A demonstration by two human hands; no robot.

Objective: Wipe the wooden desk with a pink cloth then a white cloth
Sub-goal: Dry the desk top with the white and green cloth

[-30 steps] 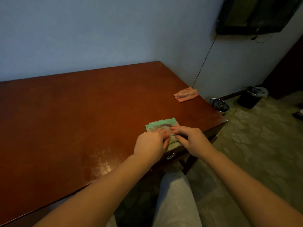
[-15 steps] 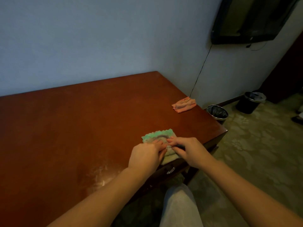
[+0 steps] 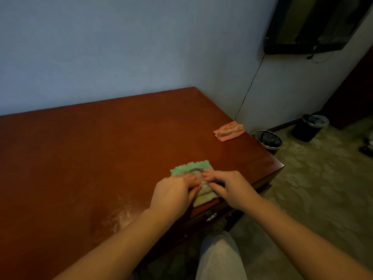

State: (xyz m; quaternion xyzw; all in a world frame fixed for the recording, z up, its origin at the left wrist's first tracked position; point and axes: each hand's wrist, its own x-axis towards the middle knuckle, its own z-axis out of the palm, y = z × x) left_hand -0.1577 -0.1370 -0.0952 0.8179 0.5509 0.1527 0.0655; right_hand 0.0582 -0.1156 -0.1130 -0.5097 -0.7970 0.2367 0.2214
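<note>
A white cloth [image 3: 202, 199] with a green scalloped edge lies folded on the wooden desk [image 3: 101, 148], close to its front edge. My left hand [image 3: 174, 194] and my right hand [image 3: 232, 187] sit side by side on it, fingertips nearly meeting, fingers curled and pinching its folds. They cover most of the cloth. A pink cloth [image 3: 229, 131] lies folded near the desk's far right edge, well away from both hands.
A pale dusty smear [image 3: 121, 217] marks the desk left of my left arm. A drawer handle [image 3: 211, 217] shows under the front edge. Two dark bins [image 3: 268, 139] [image 3: 309, 127] stand on the floor to the right. A screen [image 3: 314, 23] hangs on the wall.
Both hands stay on the white cloth at the same spot, fingers shifting slightly. Only my view has moved, so the desk sits lower in the frame.
</note>
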